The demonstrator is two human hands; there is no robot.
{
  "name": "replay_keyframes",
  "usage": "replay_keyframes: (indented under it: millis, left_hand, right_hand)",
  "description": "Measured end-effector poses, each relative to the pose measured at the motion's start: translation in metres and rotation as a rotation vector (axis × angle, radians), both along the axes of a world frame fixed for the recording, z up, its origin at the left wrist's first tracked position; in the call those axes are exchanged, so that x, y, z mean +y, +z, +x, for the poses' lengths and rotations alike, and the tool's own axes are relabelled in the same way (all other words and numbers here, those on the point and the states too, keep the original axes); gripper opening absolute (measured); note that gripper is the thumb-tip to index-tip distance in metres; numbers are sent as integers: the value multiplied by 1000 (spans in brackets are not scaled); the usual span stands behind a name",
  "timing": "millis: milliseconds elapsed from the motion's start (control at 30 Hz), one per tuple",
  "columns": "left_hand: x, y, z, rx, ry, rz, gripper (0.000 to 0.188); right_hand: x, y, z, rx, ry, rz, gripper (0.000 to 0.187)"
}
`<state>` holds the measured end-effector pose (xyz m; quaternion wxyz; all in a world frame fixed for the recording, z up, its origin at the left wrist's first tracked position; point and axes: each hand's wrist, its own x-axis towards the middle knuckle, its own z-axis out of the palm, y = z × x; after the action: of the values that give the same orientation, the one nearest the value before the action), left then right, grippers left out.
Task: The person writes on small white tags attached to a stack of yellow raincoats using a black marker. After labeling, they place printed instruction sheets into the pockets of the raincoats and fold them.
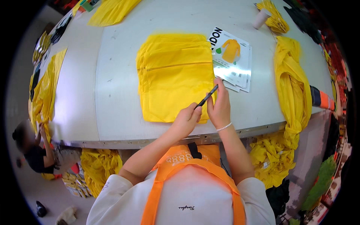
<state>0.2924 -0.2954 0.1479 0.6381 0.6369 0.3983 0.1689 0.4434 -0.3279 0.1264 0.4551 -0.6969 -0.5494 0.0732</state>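
A slim black pen (206, 96) slants between my two hands, above the near right corner of a pile of folded yellow garments (176, 88). My left hand (186, 119) is closed round its lower end. The fingers of my right hand (220, 107) are closed at its upper end, with a white beaded bracelet on that wrist. A brown zipper or seam line crosses the top garment, which looks like thin waterproof cloth. Right beside the pile, partly under its edge, lie glossy printed sheets (234, 56) picturing a yellow raincoat.
Bunched yellow garments (290, 78) lie along the table's right side and hang off its edge. A whitish cup or roll (261, 18) stands at the far right. More yellow cloth (48, 86) lies at the left, where another person (37, 146) sits. Yellow heaps (99, 167) sit below the table.
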Motion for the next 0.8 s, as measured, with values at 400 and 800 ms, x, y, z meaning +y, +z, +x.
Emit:
replay_keyframes:
  millis: [400,800]
  left_hand:
    - [-6,9,-18,77,-164,-34,21]
    - [-24,-19,20,157,46,316,16]
  right_hand:
    - [-31,-9,-8,210,144,53,38]
    - [-10,-38,62,203,18,20,21]
